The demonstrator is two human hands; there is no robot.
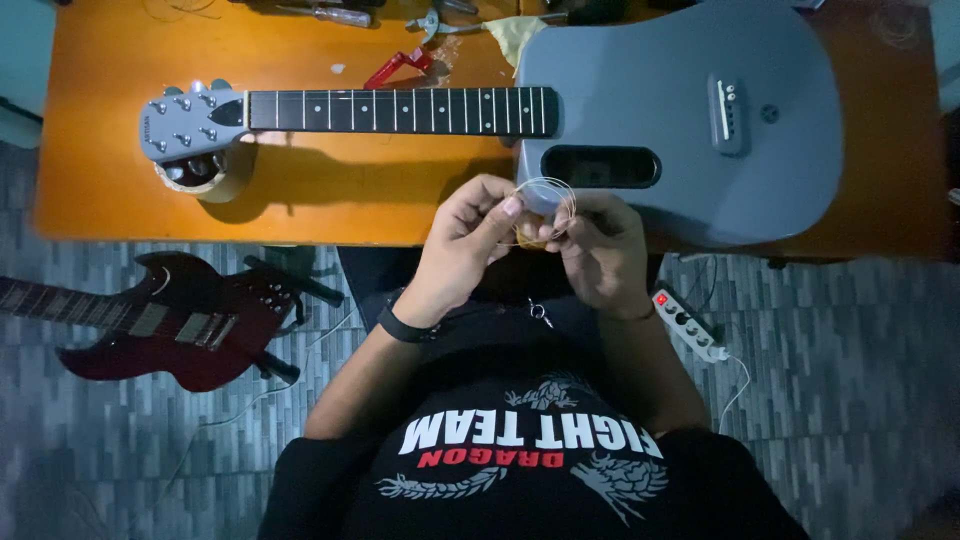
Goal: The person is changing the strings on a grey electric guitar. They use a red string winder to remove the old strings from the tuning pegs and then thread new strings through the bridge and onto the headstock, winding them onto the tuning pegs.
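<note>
Coiled guitar string pinched between left hand and right hand, just above worktop front edge, in front of grey guitar. Thin wire, partly hidden by fingers; its ends can't be made out. Red guitar on floor, neck cut off at the frame edge.

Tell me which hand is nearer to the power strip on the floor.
Right. The right hand pinches the coiled string just up and left of the power strip. The left hand holds the coil's other side, farther left.
</note>
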